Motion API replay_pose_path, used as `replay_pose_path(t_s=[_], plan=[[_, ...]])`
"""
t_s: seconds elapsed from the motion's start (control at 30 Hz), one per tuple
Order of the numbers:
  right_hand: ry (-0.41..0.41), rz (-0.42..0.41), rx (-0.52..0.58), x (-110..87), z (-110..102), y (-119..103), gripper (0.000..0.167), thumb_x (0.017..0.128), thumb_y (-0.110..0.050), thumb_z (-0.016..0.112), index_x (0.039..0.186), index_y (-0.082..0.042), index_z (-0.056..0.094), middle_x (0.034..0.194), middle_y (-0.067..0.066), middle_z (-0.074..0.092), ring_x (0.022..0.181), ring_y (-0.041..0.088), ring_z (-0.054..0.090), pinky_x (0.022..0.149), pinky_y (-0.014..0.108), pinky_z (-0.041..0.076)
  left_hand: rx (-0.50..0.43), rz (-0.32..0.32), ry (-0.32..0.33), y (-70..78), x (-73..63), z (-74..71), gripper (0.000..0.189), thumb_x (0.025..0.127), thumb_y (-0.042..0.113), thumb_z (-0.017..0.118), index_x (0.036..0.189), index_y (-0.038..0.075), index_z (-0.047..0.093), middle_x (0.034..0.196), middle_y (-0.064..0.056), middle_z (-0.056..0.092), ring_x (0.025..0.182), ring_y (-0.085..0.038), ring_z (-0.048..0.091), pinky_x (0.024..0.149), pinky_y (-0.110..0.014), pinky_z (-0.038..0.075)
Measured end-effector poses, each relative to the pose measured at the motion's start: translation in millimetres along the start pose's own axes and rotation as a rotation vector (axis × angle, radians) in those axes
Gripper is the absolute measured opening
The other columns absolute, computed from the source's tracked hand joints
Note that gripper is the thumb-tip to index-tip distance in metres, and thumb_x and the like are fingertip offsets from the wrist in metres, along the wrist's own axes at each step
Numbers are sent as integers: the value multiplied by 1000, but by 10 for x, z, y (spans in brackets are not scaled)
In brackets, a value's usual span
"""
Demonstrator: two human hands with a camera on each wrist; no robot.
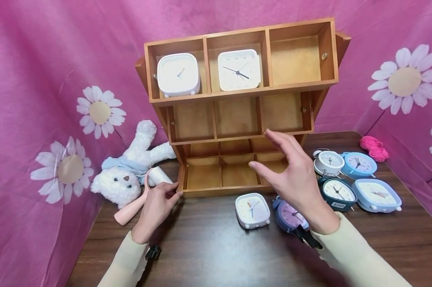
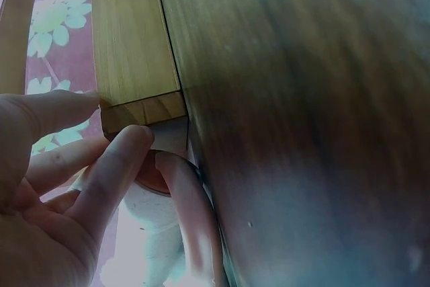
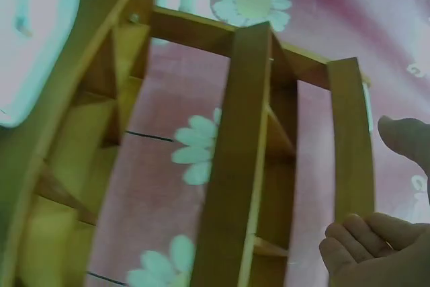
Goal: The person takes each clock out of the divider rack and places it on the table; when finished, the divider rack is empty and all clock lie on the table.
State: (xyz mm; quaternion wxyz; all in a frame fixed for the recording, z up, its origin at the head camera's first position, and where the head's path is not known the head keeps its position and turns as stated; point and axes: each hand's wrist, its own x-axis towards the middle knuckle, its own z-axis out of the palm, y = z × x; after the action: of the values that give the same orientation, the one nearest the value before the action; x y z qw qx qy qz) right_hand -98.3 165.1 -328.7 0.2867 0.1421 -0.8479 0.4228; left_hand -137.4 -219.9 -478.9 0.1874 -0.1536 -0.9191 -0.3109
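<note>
A wooden tiered shelf (image 1: 241, 193) with square compartments stands in the middle of the head view. My left hand (image 1: 157, 207) pinches its lower left front corner; in the left wrist view thumb and fingertips lie on either side of the corner's wooden end (image 2: 144, 109). My right hand (image 1: 291, 175) is in front of the lower tiers with fingers spread, holding nothing. Two white alarm clocks, one rounded (image 1: 178, 73) and one squarer (image 1: 239, 70), stand in the top tier's left and middle compartments. Below the shelf, on the table, lie a white clock (image 1: 252, 210) and a purple clock (image 1: 287, 215), partly hidden by my right wrist.
Several clocks, among them a light blue one (image 1: 377, 194) and a dark green one (image 1: 338, 191), sit on the right of the table (image 1: 208, 247). Pink yarn (image 1: 374, 148) lies behind them. A white teddy bear (image 1: 119, 186) and a pink tube-like object (image 1: 129, 211) lie left.
</note>
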Motion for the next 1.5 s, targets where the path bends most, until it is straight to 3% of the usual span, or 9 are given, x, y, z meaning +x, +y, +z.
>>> replay_pose_path(t_s=[0.1, 0.2, 0.27, 0.33, 0.6, 0.87, 1.1, 1.23, 1.5], plan=[[24, -36, 19, 150, -12, -78, 81, 85, -15, 100, 157, -10, 64, 153, 11, 69, 140, 30, 67, 118, 9, 40, 15, 2, -3, -144, -23, 70, 36, 99, 32, 87, 123, 6, 86, 103, -10, 84, 83, -16, 76, 73, -32, 61], [34, -50, 43, 283, -28, -168, 83, 85, -14, 99, 159, -10, 62, 153, 11, 68, 140, 28, 66, 118, 11, 42, 32, 9, -1, -363, -44, 177, 39, 101, 43, 84, 126, 13, 87, 105, -2, 84, 87, -9, 76, 75, -27, 60], [45, -56, 64, 365, -43, -221, 84, 85, -13, 99, 160, -9, 61, 153, 12, 68, 141, 27, 66, 120, 13, 44, 35, 11, -6, -341, -34, 163, 36, 100, 37, 86, 126, 12, 87, 105, -4, 84, 88, -12, 76, 75, -31, 61], [53, -56, 77, 437, -64, -268, 84, 86, -13, 99, 160, -10, 61, 154, 11, 67, 142, 25, 64, 123, 18, 45, 46, 24, 3, -566, -41, 277, 39, 99, 44, 86, 127, 16, 87, 106, -1, 84, 89, -8, 75, 75, -27, 59], [71, -72, 74, 680, -90, -354, 87, 87, -16, 98, 162, -8, 57, 153, 12, 65, 145, 24, 60, 128, 47, 48, -19, 51, 11, -246, -28, 114, 39, 98, 36, 88, 123, 5, 86, 103, -11, 83, 86, -16, 75, 74, -32, 59], [103, -87, 54, 956, -41, -489, 85, 89, -22, 95, 163, -7, 56, 154, 14, 65, 144, 26, 60, 125, 43, 47, 6, 35, 19, -366, -41, 210, 41, 97, 41, 88, 123, 9, 87, 102, -10, 83, 89, -18, 75, 77, -32, 57], [103, -71, 12, 1173, 27, -571, 89, 90, -24, 93, 165, -2, 51, 156, 19, 61, 146, 31, 58, 124, 45, 46, -7, 33, 22, -25, -32, 28, 38, 97, 32, 87, 121, 3, 86, 102, -14, 83, 89, -24, 77, 76, -44, 61], [87, -33, -2, 1258, 63, -606, 92, 90, -26, 92, 167, -2, 48, 158, 20, 58, 147, 32, 56, 127, 46, 45, -19, 35, 35, -85, -34, 69, 38, 97, 34, 87, 120, 4, 87, 100, -13, 82, 86, -19, 75, 74, -36, 59], [22, 75, -62, 1411, 117, -695, 104, 92, -28, 89, 175, -4, 32, 164, 17, 49, 142, 28, 54, 123, 42, 47, -10, 28, 16, 59, -17, -23, 37, 95, 28, 87, 121, 1, 86, 103, -15, 83, 88, -25, 77, 76, -44, 61]])
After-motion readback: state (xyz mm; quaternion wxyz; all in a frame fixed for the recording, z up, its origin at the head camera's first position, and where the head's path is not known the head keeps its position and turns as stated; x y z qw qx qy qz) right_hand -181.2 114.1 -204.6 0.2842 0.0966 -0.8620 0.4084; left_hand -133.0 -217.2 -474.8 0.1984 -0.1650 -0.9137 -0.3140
